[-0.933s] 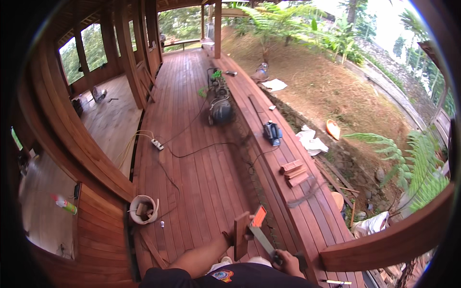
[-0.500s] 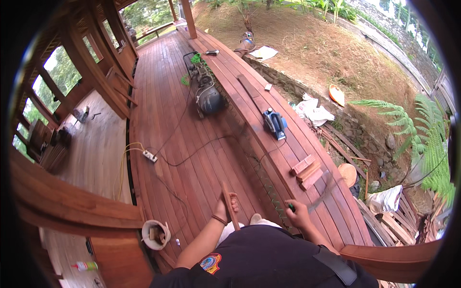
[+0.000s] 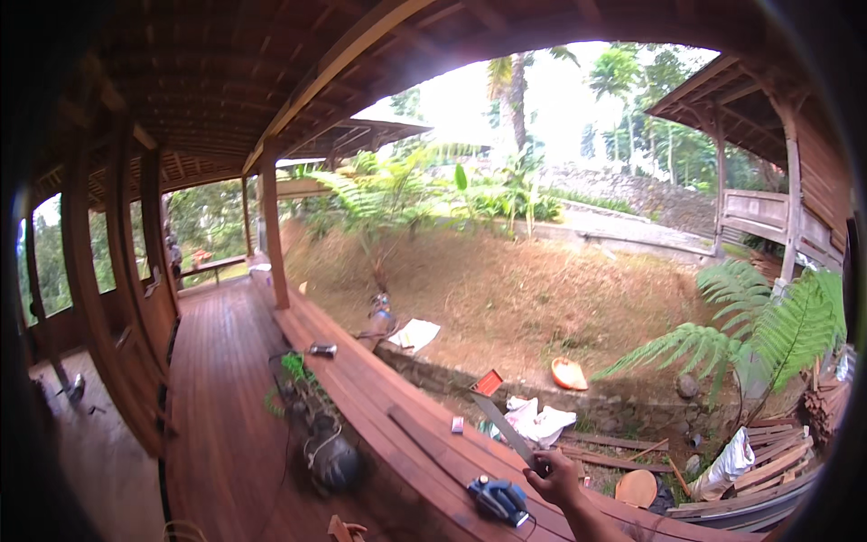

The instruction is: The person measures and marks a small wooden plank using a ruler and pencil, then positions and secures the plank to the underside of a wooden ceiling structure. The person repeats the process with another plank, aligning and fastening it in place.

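Note:
My right hand (image 3: 555, 479) is raised at the lower right, closed on a dark handle. From it a long flat-bladed tool (image 3: 510, 429) slants up and left, with an orange-red rectangle at its far end. The tool's exact kind is not clear. My left hand is outside the picture. A reddish-brown piece of wood (image 3: 345, 528) pokes up at the bottom edge; whatever supports it is cut off. Left of my right hand, a blue electric planer (image 3: 499, 499) lies on the raised wooden ledge (image 3: 424, 415).
An air compressor (image 3: 332, 461) with a green hose (image 3: 293, 366) stands on the deck (image 3: 212, 397). A dark board (image 3: 424, 438) and a small box (image 3: 458, 425) lie along the ledge. A wooden post (image 3: 274, 226) rises beyond. Scrap timber (image 3: 768, 470) is piled on the ground at right.
The view has tilted up toward the garden. My right hand has lifted the tool, whose blade now shows. My left hand, earlier closed on a wooden strip, has left the picture.

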### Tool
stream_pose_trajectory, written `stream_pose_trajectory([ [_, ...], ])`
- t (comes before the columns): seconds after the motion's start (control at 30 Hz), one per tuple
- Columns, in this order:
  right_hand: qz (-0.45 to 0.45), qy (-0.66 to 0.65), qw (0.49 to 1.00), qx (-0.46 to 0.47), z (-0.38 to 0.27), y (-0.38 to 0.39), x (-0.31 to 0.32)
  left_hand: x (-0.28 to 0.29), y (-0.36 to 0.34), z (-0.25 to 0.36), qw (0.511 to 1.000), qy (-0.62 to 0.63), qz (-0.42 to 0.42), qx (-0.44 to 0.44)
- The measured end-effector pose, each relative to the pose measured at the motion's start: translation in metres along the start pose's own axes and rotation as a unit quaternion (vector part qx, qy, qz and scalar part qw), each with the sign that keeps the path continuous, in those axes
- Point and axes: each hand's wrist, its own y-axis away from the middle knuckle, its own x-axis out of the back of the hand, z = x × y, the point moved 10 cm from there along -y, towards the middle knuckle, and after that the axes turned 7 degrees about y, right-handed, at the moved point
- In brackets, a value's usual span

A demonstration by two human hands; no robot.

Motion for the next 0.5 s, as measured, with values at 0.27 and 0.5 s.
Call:
stream_pose_trajectory([
  [0.27,0.111,0.015,0.994,-0.004,-0.043,-0.196,0.028,-0.173,-0.242,0.183,0.954,-0.178,-0.237,-0.038],
  [0.5,0.211,-0.045,0.976,-0.011,-0.033,-0.335,0.038,-0.295,-0.355,0.245,0.952,-0.17,-0.23,-0.114],
])
